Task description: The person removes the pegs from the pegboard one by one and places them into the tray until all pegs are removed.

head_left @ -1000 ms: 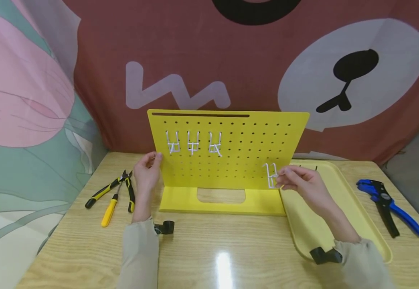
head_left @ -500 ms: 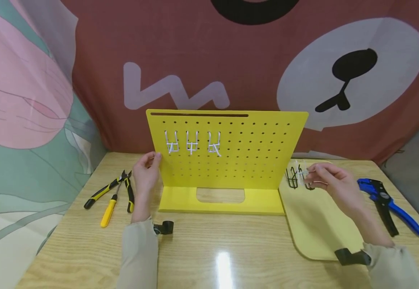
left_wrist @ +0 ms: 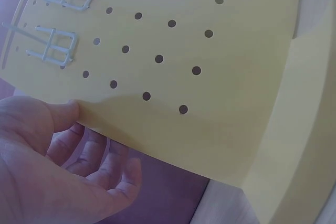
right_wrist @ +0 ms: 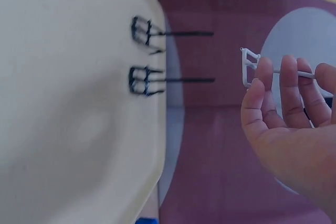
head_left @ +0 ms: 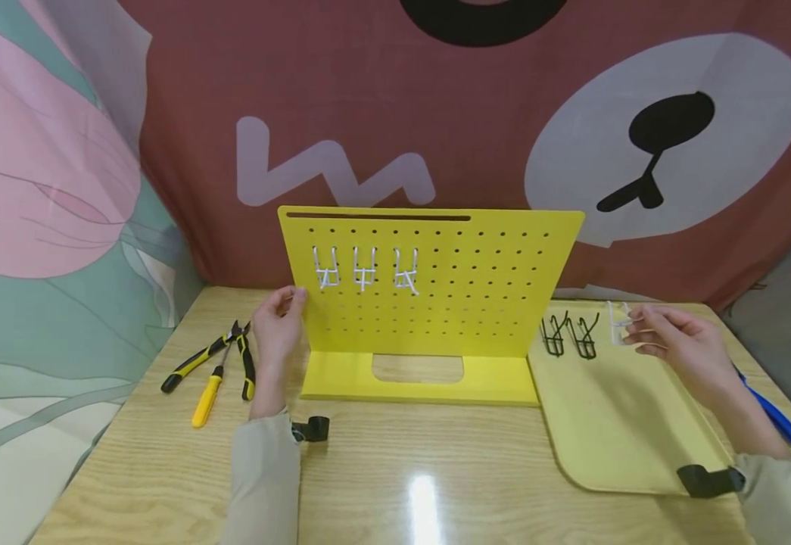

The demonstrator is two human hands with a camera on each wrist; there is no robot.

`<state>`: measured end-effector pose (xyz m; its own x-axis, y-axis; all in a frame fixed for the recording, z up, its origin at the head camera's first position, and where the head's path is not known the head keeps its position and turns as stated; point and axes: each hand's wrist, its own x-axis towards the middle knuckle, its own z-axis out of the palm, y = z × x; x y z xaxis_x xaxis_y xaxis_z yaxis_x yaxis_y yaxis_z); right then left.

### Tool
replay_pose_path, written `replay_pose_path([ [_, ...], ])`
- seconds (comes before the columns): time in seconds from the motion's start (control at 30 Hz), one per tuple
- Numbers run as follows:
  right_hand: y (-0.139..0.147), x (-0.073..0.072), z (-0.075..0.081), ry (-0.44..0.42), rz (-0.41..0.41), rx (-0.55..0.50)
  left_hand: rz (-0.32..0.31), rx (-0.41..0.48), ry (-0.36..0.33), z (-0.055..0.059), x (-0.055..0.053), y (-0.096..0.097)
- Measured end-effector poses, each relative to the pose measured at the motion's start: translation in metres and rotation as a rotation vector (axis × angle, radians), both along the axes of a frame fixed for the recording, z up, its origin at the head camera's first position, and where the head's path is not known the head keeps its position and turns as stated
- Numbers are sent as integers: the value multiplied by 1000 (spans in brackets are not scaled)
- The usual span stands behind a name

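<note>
At the left edge of a standing yellow pegboard [head_left: 477, 303], my left hand [head_left: 278, 322] holds the panel, thumb on the front face [left_wrist: 210, 87] and fingers behind. Three white wire hooks hang in a row on its upper left; the middle white hook [head_left: 364, 270] lines up with the others. To the right, my right hand [head_left: 684, 348] pinches another white wire hook [head_left: 615, 325] above the far end of a pale yellow tray [head_left: 613, 439]. In the right wrist view, its wire frame [right_wrist: 244, 69] sticks out past the fingertips.
Two black wire hooks [head_left: 583, 344] lie at the tray's far left. Left of the board are open yellow-and-black pliers [head_left: 197, 365] and a yellow-handled screwdriver [head_left: 207, 397]. Blue-handled pliers [head_left: 780, 416] lie partly behind my right arm. A printed cloth [head_left: 368, 91] hangs behind the table.
My right hand has carried the white hook rightward from in front of the board to over the tray, uncovering the black hooks. My left hand stays at the board's edge.
</note>
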<state>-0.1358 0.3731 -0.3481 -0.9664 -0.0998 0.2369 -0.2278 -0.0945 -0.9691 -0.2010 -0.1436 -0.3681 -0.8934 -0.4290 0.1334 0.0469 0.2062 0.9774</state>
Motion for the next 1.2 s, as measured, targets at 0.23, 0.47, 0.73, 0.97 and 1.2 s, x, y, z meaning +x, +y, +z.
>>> replay_pose_path([
  [0.23, 30, -14, -22, -91, -41, 34, -15, 25, -24, 1, 1, -1],
  [0.47, 39, -25, -44, -240, -163, 209, -12, 13, -15, 1, 0, -3],
  [0.73, 40, -28, -53, -306, -192, 296, -8, 26, -3, 0, 0, 0],
  [0.97, 39, -38, -57, -341, -234, 374, 4, 31, 5, 0, -1, 1],
  [1.2, 38, -43, -55, -371, -204, 274, 6, 43, -1, 0, -1, 1],
])
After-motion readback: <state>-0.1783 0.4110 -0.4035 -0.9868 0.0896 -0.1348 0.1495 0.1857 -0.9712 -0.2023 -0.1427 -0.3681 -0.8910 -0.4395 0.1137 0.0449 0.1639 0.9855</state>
